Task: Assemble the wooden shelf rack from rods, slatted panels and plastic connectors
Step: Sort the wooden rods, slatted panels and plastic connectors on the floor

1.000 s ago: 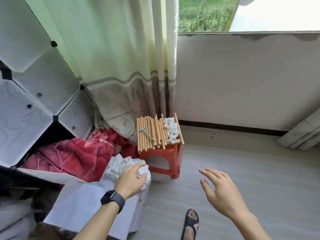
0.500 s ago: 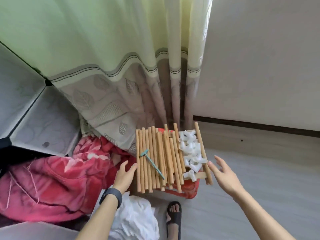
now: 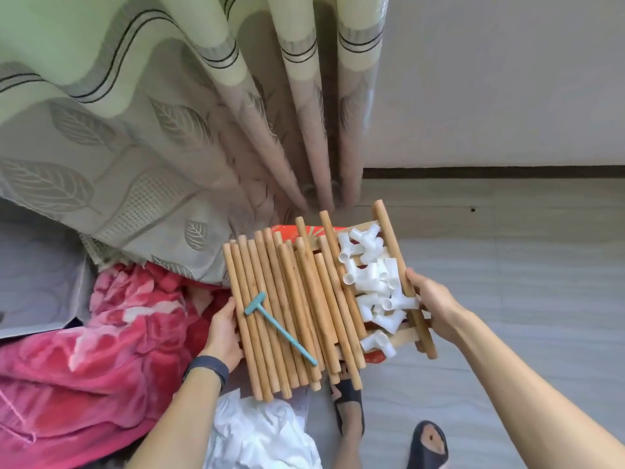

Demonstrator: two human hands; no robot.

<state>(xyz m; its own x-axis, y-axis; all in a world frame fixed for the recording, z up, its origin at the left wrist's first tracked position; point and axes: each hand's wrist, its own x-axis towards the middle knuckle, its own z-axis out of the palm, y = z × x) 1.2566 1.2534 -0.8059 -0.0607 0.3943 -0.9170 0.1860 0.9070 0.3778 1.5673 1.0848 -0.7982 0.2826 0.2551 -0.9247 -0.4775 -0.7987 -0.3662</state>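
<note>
Left hand (image 3: 223,333) and right hand (image 3: 436,306) grip opposite sides of the wooden rods (image 3: 294,299), thumbs up, fingers tucked underneath. The rods lie side by side on a red stool (image 3: 376,357), long axes pointing away and leaning slightly left. A teal T-shaped tool (image 3: 277,324) crosses them diagonally, with white plastic connectors (image 3: 375,289) heaped at their right.

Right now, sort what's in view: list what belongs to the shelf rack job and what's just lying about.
For the job: wooden rods, white plastic connectors, slatted panel under them, teal hammer lying on the rods, all piled on the red stool.
Lying about: pink blanket, curtain, crumpled white material, black sandals.
</note>
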